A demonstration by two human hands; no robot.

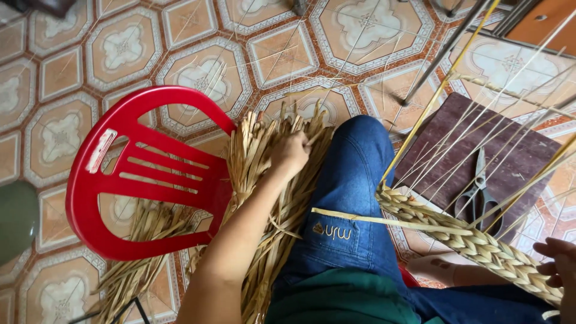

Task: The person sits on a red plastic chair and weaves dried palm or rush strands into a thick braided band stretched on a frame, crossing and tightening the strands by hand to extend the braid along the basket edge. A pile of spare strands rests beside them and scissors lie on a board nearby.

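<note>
**Fingers in the straw, braid at the right**

Fingers of the left hand (291,153) curl down into a bundle of dried straw strips (264,180) and close on some of them; the fingertips themselves are buried among the strips and cannot be seen. The bundle lies just left of the person's jeans-clad knee (354,180), running from the hand down past the forearm, with its lower end spreading under a red plastic chair (138,174) on the tiled floor (54,78).

The right hand (558,261) shows only at the frame's edge, its fingers bent beside the lower end of a thick plaited braid (474,240); whether they clamp it cannot be told. The braid slants from the knee down to that hand, with loose thin strands (480,120) fanning up from it.

Scissors (477,192) lie on a dark mat (456,150) beyond the braid, apart from both hands.
</note>
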